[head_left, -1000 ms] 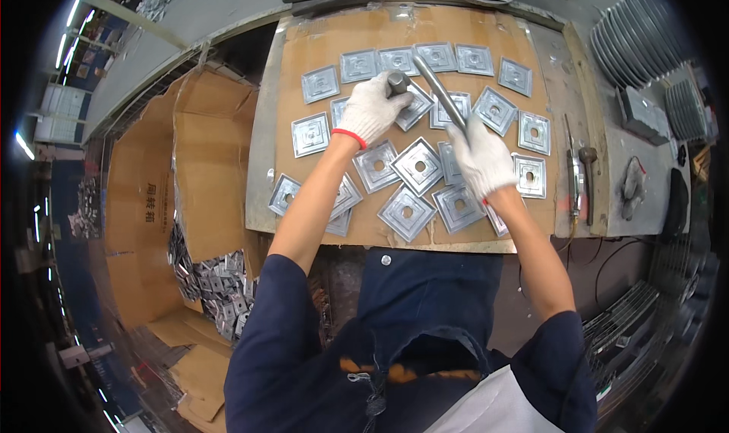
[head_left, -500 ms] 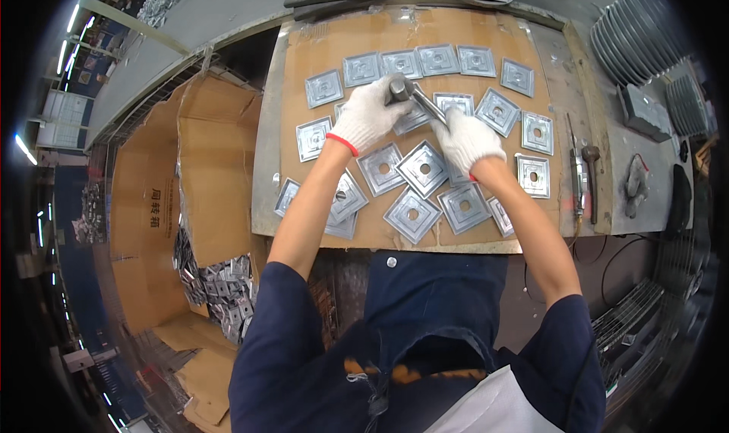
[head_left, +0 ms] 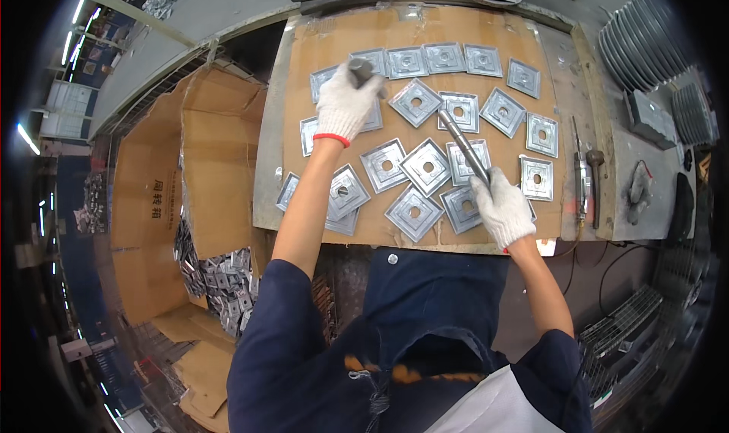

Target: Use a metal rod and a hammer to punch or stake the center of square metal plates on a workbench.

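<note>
Sq. metal plates (head_left: 416, 173), qty. many, spread on cardboard sheet (head_left: 425, 25) atop table (head_left: 267, 194). Status (judged): part-way; most mid/front pcs. w/ clear ctr. holes, back-row pcs. (head_left: 443, 56) apparently w/o, prob. outstanding. R hand (head_left: 503, 207): fingers curled round lower end of metal rod (head_left: 463, 144), plates just beyond/beneath; rod contact unclear. L hand (head_left: 348, 108): fingers wrapped on dark blunt tool (head_left: 361, 70), blurred, type n/k, above back-left plates.
</note>
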A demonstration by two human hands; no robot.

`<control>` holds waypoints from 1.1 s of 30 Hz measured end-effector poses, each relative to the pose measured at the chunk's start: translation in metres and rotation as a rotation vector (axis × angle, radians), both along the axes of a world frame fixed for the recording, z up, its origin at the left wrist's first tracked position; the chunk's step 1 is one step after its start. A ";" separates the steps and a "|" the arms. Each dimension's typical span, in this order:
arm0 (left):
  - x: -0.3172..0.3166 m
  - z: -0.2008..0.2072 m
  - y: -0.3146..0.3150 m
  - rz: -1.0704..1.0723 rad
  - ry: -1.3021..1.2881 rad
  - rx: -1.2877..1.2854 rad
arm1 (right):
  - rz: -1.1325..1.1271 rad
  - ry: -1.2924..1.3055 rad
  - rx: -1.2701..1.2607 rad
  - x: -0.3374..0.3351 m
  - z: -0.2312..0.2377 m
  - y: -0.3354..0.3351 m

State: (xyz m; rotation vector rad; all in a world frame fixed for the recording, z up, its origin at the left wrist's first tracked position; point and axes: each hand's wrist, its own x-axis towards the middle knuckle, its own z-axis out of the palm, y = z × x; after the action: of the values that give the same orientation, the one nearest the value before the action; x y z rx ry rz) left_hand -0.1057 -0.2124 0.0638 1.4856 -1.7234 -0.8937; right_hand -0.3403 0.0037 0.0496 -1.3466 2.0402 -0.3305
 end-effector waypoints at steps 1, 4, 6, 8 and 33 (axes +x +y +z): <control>0.004 -0.004 0.001 0.000 -0.001 0.000 | -0.027 -0.030 -0.011 -0.005 -0.004 0.004; 0.023 -0.023 0.003 0.126 -0.026 0.031 | -0.011 -0.065 -0.056 -0.008 -0.011 0.004; 0.030 -0.030 0.011 0.155 -0.080 0.015 | 0.027 -0.070 -0.061 -0.003 -0.009 0.000; 0.032 -0.042 0.010 0.178 -0.047 0.000 | 0.042 -0.087 -0.046 0.002 -0.009 -0.005; 0.037 -0.060 0.002 0.090 -0.318 0.079 | 0.310 0.048 -0.487 0.104 0.040 -0.130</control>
State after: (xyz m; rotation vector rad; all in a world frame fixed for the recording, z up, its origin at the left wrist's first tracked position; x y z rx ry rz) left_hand -0.0688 -0.2101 0.0040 1.8224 -1.8425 -0.7151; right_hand -0.2359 -0.1260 0.0896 -1.9500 1.8130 -0.6894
